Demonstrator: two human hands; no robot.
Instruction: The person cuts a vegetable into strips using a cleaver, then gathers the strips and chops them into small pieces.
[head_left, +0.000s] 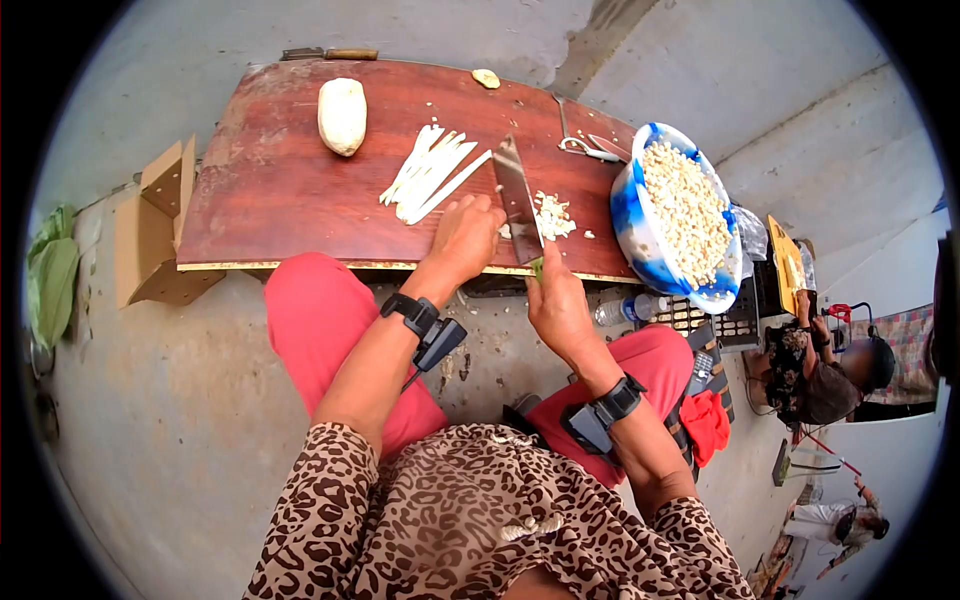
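My right hand (562,305) grips the green handle of a kitchen knife (516,195), its broad blade pointing away across the reddish-brown table (260,190). Close to the left of the blade, my left hand (468,238) is closed with curled fingers, pressing on pale vegetable strips mostly hidden under it. A pale end shows between fingers and blade. Beyond that hand lies a bundle of long pale strips (425,175). Small diced pieces (552,215) are heaped just right of the blade. A whole peeled pale vegetable (342,117) rests farther left.
A blue-and-white basin (625,210) full of diced pieces stands at the table's right end. A white-handled tool (588,150) lies beside it. Another wooden-handled blade (350,54) is at the far edge. A cardboard box (150,240) stands left; a person (830,375) sits at right.
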